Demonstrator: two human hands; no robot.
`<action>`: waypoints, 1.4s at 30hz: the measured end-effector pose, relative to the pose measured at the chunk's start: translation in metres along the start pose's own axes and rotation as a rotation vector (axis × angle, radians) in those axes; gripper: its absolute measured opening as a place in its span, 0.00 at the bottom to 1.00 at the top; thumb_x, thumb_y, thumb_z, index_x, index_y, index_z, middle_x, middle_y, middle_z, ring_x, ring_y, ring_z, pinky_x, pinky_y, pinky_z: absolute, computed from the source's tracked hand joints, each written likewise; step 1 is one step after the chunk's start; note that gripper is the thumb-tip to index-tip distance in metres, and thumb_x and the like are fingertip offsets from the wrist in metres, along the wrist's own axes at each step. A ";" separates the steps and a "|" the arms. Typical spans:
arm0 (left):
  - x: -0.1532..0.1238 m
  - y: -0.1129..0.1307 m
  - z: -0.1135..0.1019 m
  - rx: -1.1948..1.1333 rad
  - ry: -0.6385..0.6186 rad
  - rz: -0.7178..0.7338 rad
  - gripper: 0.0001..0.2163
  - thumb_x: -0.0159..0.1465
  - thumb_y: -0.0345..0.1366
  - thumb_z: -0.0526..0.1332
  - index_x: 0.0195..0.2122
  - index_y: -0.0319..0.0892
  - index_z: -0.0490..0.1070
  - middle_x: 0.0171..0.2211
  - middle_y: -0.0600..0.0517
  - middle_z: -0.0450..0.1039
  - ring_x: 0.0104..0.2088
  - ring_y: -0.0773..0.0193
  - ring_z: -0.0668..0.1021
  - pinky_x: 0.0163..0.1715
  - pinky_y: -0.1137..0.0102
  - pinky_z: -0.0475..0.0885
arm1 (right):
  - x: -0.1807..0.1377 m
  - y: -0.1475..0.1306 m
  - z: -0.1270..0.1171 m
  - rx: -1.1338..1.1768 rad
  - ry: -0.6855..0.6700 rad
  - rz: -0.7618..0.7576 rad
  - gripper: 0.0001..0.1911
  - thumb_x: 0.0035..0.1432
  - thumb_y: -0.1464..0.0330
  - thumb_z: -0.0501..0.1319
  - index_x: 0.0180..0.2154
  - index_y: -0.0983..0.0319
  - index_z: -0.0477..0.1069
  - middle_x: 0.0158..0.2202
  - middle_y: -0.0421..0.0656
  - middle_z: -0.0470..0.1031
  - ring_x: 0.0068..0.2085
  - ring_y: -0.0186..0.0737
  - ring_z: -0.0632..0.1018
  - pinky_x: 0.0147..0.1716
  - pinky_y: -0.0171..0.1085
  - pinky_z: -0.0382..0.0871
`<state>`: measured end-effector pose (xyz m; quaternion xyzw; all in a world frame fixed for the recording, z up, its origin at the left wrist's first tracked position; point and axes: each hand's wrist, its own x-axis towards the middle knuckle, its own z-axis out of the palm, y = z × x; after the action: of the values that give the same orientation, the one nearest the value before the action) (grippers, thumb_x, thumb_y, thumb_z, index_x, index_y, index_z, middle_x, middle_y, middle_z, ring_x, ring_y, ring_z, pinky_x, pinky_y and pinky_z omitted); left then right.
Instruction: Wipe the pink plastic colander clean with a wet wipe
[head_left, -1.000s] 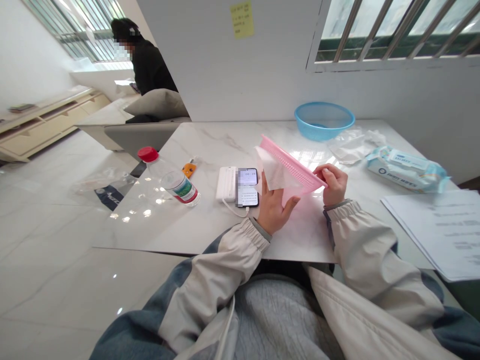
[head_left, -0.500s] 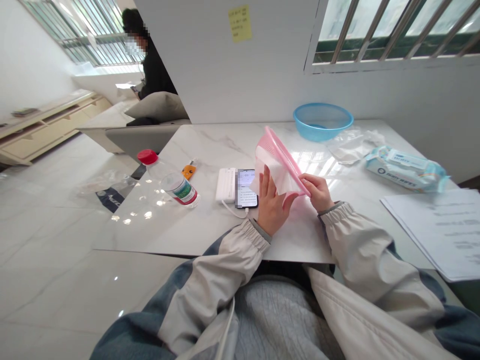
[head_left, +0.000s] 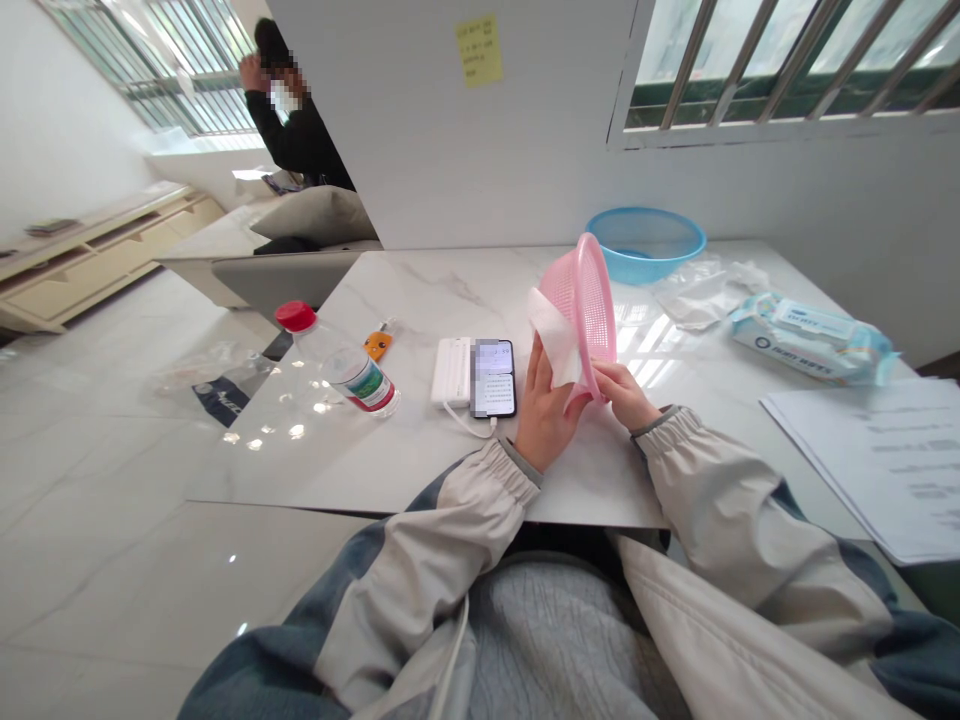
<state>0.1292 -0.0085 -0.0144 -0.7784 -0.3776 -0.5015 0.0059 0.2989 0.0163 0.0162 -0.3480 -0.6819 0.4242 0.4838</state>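
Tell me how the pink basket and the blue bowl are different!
The pink basket is held up tilted on its edge, while the blue bowl sits flat on the table. The pink basket has mesh walls with little holes; the blue bowl's walls look smooth. Both are round and look like plastic.

Two hands (head_left: 544, 415); one pink plastic basket (head_left: 589, 300); one white wipe (head_left: 553, 335); one blue basin (head_left: 645, 225)

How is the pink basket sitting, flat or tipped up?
Tipped up: the left hand and right hand hold the pink basket on its side, not flat on the marble table.
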 end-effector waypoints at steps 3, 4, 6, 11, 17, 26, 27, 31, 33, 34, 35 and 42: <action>-0.001 0.000 0.001 -0.008 -0.003 -0.006 0.10 0.70 0.35 0.66 0.52 0.47 0.76 0.78 0.47 0.49 0.78 0.40 0.52 0.74 0.38 0.61 | -0.001 0.002 0.000 0.011 0.005 0.002 0.29 0.64 0.42 0.62 0.35 0.60 0.82 0.37 0.46 0.79 0.36 0.43 0.78 0.31 0.38 0.73; -0.002 0.000 0.001 -0.008 -0.005 -0.001 0.09 0.70 0.35 0.66 0.51 0.47 0.76 0.78 0.47 0.49 0.78 0.41 0.53 0.74 0.39 0.62 | -0.002 0.003 0.000 0.014 0.005 0.001 0.29 0.65 0.41 0.61 0.36 0.60 0.83 0.39 0.46 0.80 0.37 0.43 0.78 0.31 0.38 0.73; -0.002 0.001 0.001 -0.012 -0.001 0.020 0.09 0.70 0.34 0.66 0.50 0.47 0.75 0.78 0.47 0.49 0.78 0.42 0.53 0.73 0.41 0.64 | -0.003 0.005 -0.001 0.015 -0.006 -0.014 0.31 0.66 0.40 0.58 0.38 0.60 0.84 0.46 0.48 0.80 0.40 0.44 0.79 0.34 0.40 0.75; -0.001 0.005 0.000 -0.032 0.011 -0.005 0.09 0.70 0.33 0.63 0.51 0.46 0.73 0.76 0.43 0.52 0.77 0.45 0.57 0.71 0.44 0.67 | -0.002 0.009 -0.005 -0.028 -0.090 -0.099 0.33 0.69 0.39 0.53 0.43 0.57 0.85 0.58 0.49 0.77 0.55 0.52 0.79 0.60 0.50 0.73; -0.002 0.006 -0.002 0.018 0.046 -0.072 0.12 0.68 0.28 0.60 0.51 0.44 0.71 0.72 0.39 0.57 0.72 0.44 0.66 0.66 0.44 0.72 | -0.002 0.010 -0.010 -0.079 -0.179 -0.128 0.26 0.68 0.45 0.60 0.56 0.52 0.82 0.61 0.48 0.75 0.64 0.55 0.74 0.65 0.53 0.69; 0.001 0.008 -0.006 -0.090 -0.006 -0.106 0.14 0.66 0.23 0.54 0.50 0.44 0.70 0.73 0.40 0.55 0.74 0.46 0.63 0.70 0.44 0.67 | -0.003 0.010 -0.011 -0.090 -0.170 -0.101 0.22 0.68 0.50 0.64 0.56 0.52 0.82 0.61 0.48 0.75 0.62 0.53 0.76 0.60 0.51 0.74; 0.002 0.009 -0.006 -0.109 -0.002 -0.103 0.14 0.67 0.23 0.52 0.50 0.43 0.69 0.73 0.40 0.55 0.74 0.47 0.62 0.71 0.45 0.66 | -0.003 0.009 -0.011 -0.097 -0.168 -0.100 0.22 0.68 0.50 0.64 0.56 0.53 0.82 0.60 0.49 0.75 0.62 0.53 0.76 0.60 0.51 0.74; 0.004 0.009 -0.008 -0.151 0.007 -0.111 0.15 0.69 0.22 0.49 0.49 0.43 0.70 0.72 0.41 0.57 0.74 0.50 0.63 0.71 0.46 0.66 | -0.003 0.008 -0.012 -0.126 -0.172 -0.106 0.22 0.69 0.49 0.63 0.56 0.53 0.82 0.61 0.49 0.75 0.62 0.53 0.76 0.61 0.52 0.73; 0.004 0.009 -0.008 -0.160 0.000 -0.128 0.15 0.70 0.23 0.49 0.51 0.44 0.70 0.71 0.41 0.59 0.73 0.51 0.65 0.71 0.47 0.68 | -0.003 0.008 -0.011 -0.153 -0.182 -0.124 0.22 0.68 0.50 0.65 0.57 0.53 0.81 0.61 0.49 0.74 0.62 0.53 0.75 0.62 0.53 0.72; 0.004 0.008 -0.008 -0.165 -0.002 -0.132 0.15 0.70 0.24 0.50 0.51 0.45 0.70 0.70 0.41 0.60 0.73 0.51 0.65 0.70 0.47 0.68 | -0.003 0.008 -0.010 -0.170 -0.183 -0.138 0.22 0.67 0.51 0.66 0.57 0.53 0.81 0.61 0.49 0.74 0.62 0.53 0.75 0.63 0.54 0.72; 0.004 0.008 -0.008 -0.169 -0.002 -0.133 0.15 0.70 0.24 0.50 0.51 0.45 0.70 0.70 0.41 0.60 0.73 0.51 0.65 0.70 0.47 0.69 | -0.003 0.008 -0.009 -0.188 -0.177 -0.154 0.22 0.67 0.52 0.67 0.57 0.53 0.81 0.61 0.49 0.75 0.62 0.53 0.76 0.63 0.54 0.71; 0.003 0.008 -0.004 -0.129 -0.016 -0.109 0.15 0.66 0.21 0.53 0.47 0.45 0.69 0.75 0.42 0.54 0.75 0.49 0.62 0.69 0.47 0.70 | -0.003 0.004 0.000 -0.235 -0.066 -0.222 0.11 0.67 0.62 0.65 0.45 0.58 0.83 0.52 0.50 0.81 0.51 0.49 0.81 0.53 0.49 0.77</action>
<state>0.1316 -0.0144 -0.0069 -0.7595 -0.3864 -0.5181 -0.0743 0.3000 0.0158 0.0115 -0.3106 -0.7765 0.2967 0.4611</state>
